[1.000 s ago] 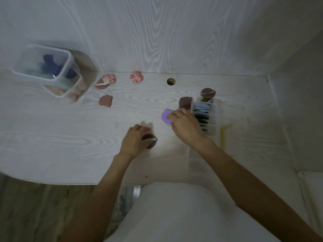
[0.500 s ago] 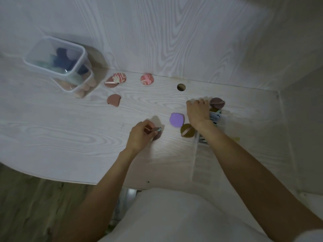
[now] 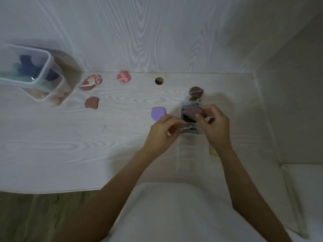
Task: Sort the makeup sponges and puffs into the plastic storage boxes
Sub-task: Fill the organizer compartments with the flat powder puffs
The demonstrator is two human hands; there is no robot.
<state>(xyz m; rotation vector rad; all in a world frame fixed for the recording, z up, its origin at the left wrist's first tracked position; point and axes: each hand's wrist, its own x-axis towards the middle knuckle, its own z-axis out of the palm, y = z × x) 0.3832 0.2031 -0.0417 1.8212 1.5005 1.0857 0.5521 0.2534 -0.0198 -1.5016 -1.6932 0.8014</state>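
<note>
Head-view detail is limited by dim light and blur: the contents of the narrow clear plastic organiser box (image 3: 191, 117) are seen only as dark upright edges, and its near end is covered by both hands. What the left hand (image 3: 163, 133) pinches is hard to make out; only a thin pale edge and a dark sliver are visible between thumb and curled fingers, apparently a flat puff held edge-on just beside the box's near left corner. The right hand (image 3: 214, 126) is raised over the box with its fingers curled, and a flat dusty-mauve round puff (image 3: 193, 111) is gripped by its right edge between fingertips and thumb, lying over the top of the box's far half. Both forearms are seen reaching forward from the lower edge of the frame over a white garment.

A lilac round puff (image 3: 158, 113) is laid on the white wood-grain tabletop (image 3: 70, 137), just left of the box and touching the left hand's knuckles in view. A brown-mauve puff (image 3: 196, 91) is set behind the box, partly hidden by it. Farther left, 2 pink marbled puffs (image 3: 123, 77) and (image 3: 95, 79) and a plain terracotta puff (image 3: 91, 102) are spread near the back wall. A clear rectangular lidded tub (image 3: 26, 67) is cut off at the left edge, with blurred blue and peach shapes inside.
</note>
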